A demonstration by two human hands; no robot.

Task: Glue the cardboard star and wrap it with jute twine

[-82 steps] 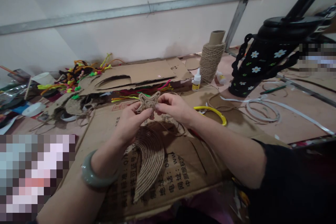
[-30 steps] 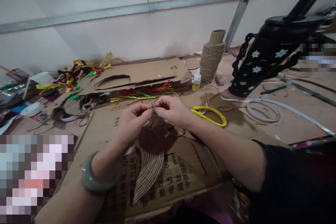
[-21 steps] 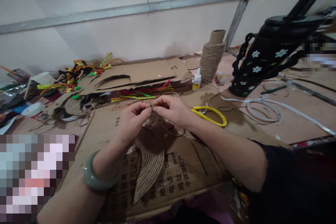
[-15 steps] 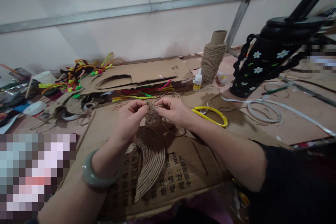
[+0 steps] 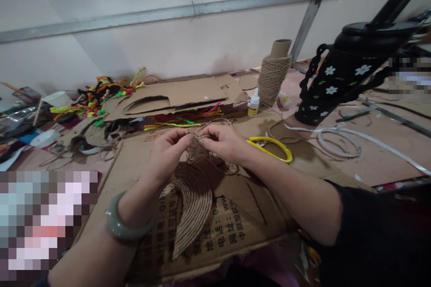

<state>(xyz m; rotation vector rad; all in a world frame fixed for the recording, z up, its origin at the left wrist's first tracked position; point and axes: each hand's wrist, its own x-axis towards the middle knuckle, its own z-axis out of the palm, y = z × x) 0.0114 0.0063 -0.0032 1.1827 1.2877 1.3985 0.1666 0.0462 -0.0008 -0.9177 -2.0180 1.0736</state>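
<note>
My left hand and my right hand meet above a flat sheet of cardboard, both pinching a small jute twine piece between thumb and fingertips. The piece hangs edge-on between the hands. Just below it a crescent-shaped panel wrapped in jute twine lies on the cardboard, its upper end under my left hand. A grey-green bangle circles my left wrist. Loose twine trails under my right hand.
Yellow-handled scissors lie right of my right hand. Behind stand a small glue bottle, a cone of jute twine and a black flowered jug. Coloured pipe cleaners and cut cardboard lie at back left.
The small twine piece was held up flat facing me; now it is lowered and turned edge-on, and my fingers have shifted their pinch on it. The arms stay in place.
</note>
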